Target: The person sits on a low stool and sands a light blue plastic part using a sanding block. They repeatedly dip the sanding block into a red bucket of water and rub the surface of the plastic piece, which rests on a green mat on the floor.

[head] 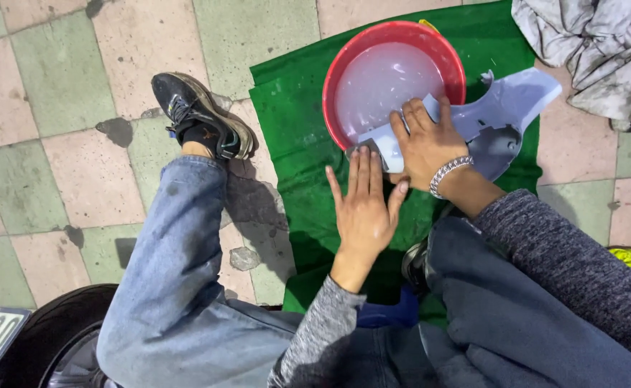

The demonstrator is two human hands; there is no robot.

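The person is steadying a pale lilac plastic panel across the near rim of the red basin, which is holding cloudy water. The right hand is pressing it down, its grip wrapped over the panel's narrow end. The left hand, fingers flat and together, is rubbing that end just before the basin. Judging by this, the work looks midway; the far part is appearing untouched

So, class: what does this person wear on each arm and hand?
Both hands are bare, with no gloves. The left hand comes out of a light grey knitted sleeve. The right hand has a silver chain bracelet at the wrist, and its arm wears a darker, mottled grey knitted sleeve.
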